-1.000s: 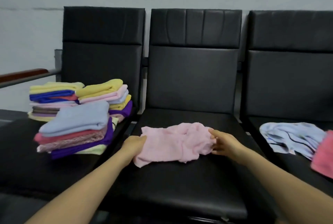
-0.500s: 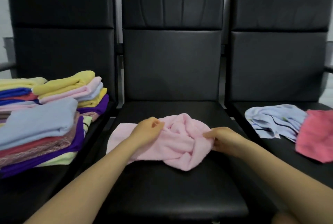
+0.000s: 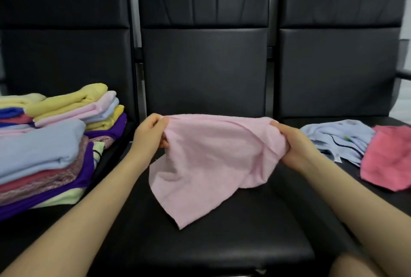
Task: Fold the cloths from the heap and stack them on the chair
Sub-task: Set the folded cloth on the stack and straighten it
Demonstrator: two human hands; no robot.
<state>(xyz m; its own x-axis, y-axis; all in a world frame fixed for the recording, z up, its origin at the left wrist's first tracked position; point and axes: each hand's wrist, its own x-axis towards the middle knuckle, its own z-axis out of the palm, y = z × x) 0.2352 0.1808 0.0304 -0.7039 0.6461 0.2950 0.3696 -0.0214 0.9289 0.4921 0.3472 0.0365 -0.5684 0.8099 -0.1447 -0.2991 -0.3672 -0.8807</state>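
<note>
A pale pink cloth [image 3: 209,161] hangs spread between my two hands above the middle chair's seat [image 3: 211,243]. My left hand [image 3: 149,134] pinches its upper left corner, and my right hand [image 3: 291,145] grips its bunched upper right edge. The cloth's lower corner droops to a point that touches the seat. On the left chair stand stacks of folded cloths [image 3: 53,143] in yellow, pink, blue and purple. The heap on the right chair holds a crumpled light blue cloth [image 3: 338,136] and a coral pink cloth [image 3: 387,158].
Three black padded chairs stand side by side, their tall backrests [image 3: 203,31] close behind the work area. A narrow gap separates each seat. The right chair's armrest [image 3: 403,75] juts out at the far right edge.
The pink cloth was a crumpled bundle on the seat; now both hands have lifted it and pulled it apart, so it hangs spread out. The view has shifted right and down.
</note>
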